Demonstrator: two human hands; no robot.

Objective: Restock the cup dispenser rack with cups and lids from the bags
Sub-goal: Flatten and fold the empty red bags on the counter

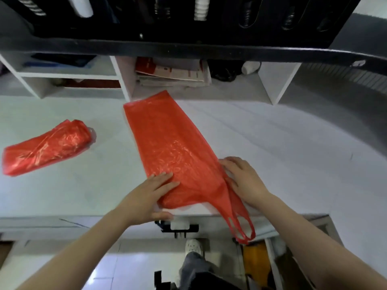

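Two red bags down on my counter (272, 132), rack up top

Big flat red bag (167, 143) runs from the back edge to the front edge, handles (240, 225) dangling over; rolled bag (46, 147) sits near the left edge; black rack (188, 19) holds white cup stacks (200, 9).

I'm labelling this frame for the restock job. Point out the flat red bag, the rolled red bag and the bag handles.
flat red bag (167, 141), head view, middle of its flattened body.
rolled red bag (48, 147), head view, middle of the roll.
bag handles (240, 225), head view, loops hanging over the counter edge.
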